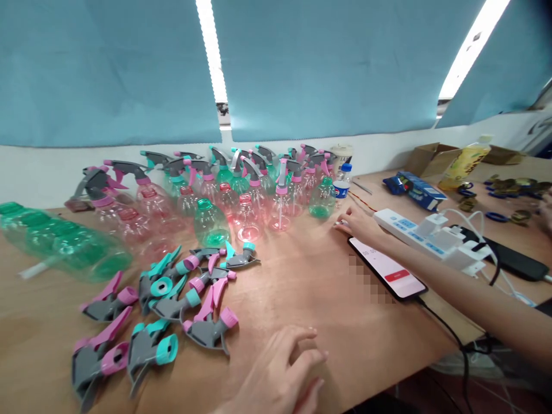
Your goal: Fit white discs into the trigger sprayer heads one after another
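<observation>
My left hand (280, 371) rests on the wooden table (302, 287) near its front edge, fingers spread and slightly curled, holding nothing. Just to its left lies a loose heap of several grey spray trigger heads (172, 293) with pink or teal collars. My right hand (357, 225) is stretched forward, fingers flat on the table at the far end of a smartphone (390, 269) with a lit white screen and a red button. Beyond both hands stand several clear pink and green spray bottles (241, 195), some with trigger heads fitted.
Green bottles (60, 241) lie on their sides at the left. A white power strip (414, 233) with plugs and cables sits right of the phone; a black cable (452, 336) runs off the table edge. A yellow bottle (466, 161), cardboard box (431, 155) and another person's hand (547, 210) are far right.
</observation>
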The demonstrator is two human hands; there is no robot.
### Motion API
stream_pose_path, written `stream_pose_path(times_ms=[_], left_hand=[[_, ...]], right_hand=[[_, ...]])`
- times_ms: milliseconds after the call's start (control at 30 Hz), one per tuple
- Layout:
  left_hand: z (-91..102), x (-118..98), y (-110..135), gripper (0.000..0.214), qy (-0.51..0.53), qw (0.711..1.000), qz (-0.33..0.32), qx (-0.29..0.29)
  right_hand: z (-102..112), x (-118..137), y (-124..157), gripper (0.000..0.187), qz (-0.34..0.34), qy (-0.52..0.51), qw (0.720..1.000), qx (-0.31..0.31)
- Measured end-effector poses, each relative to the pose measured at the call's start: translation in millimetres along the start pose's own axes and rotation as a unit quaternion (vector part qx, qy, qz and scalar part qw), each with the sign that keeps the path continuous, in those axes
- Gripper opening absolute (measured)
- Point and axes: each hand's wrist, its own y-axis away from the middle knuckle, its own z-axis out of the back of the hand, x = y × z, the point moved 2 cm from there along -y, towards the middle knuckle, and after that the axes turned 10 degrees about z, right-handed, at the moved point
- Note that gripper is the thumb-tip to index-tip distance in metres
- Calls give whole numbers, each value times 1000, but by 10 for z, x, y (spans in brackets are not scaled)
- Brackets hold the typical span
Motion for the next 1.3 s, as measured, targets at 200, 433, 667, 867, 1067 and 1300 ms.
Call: stream_pose_path(times_ms=[200, 433, 667, 867, 1067, 1300], left_hand=[[-16, -1, -8, 30, 4, 1000, 1, -12], [-64, 62, 3, 28, 1, 999, 19, -30], [-77, 67, 18, 28, 7, 999, 20, -25], [-13, 31, -3, 28, 13, 1000, 10, -20], [5, -10, 21, 28, -12, 1000, -19, -11], [28, 9, 138, 35, -92, 996, -11, 5]], right_hand=[[-89, -206, -161, 26, 4, 14, 1000, 3], [-113, -348, -399, 31, -8, -9, 1000, -24], [190, -271, -164, 29, -42, -57, 996, -57], [543, -66, 598, 37, -50, -97, 993, -44], [545, 272, 1366, 48, -24, -96, 992, -75], [463, 569, 1704, 51, -42, -23, 995, -91]])
